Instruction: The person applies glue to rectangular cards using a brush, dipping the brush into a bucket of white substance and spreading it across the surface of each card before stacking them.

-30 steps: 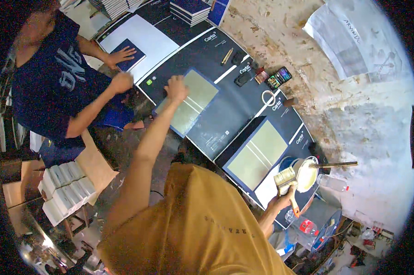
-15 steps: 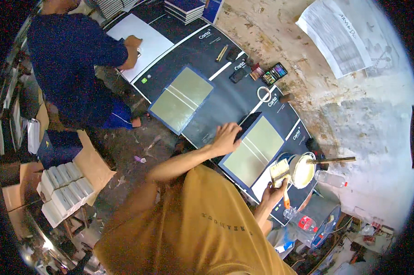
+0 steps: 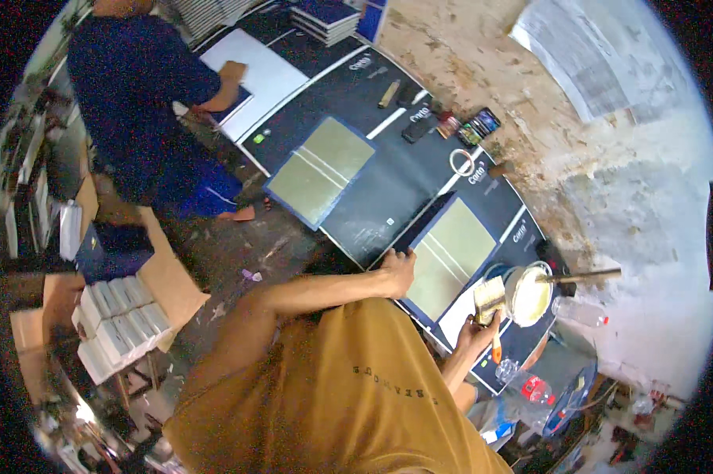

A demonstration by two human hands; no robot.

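A book cover (image 3: 454, 254) with two grey-green boards on a dark blue sheet lies in front of me, on what looks like a dark stack. At its near left edge, my left hand (image 3: 398, 271) has its fingers curled over the border. A wide paintbrush (image 3: 491, 299) with pale, paste-coated bristles and an orange handle is gripped in my right hand (image 3: 477, 338). Right beside the brush stands a tub of cream-coloured paste (image 3: 530, 294), with a stick lying across its rim. Another book cover (image 3: 322, 170) of the same kind lies flat further left.
On the black-topped table (image 3: 396, 189) lie a tape roll (image 3: 462, 163), a phone (image 3: 479, 126) and small tools. Plastic bottles (image 3: 536, 389) stand at the right. Across at the left, a co-worker (image 3: 143, 103) leans over a white sheet (image 3: 265, 75). White book blocks (image 3: 123, 320) are stacked below.
My left hand has slid from the upper left side of the near cover down its edge toward me. The brush stays in my right hand. The co-worker's arm has shifted over the sheet.
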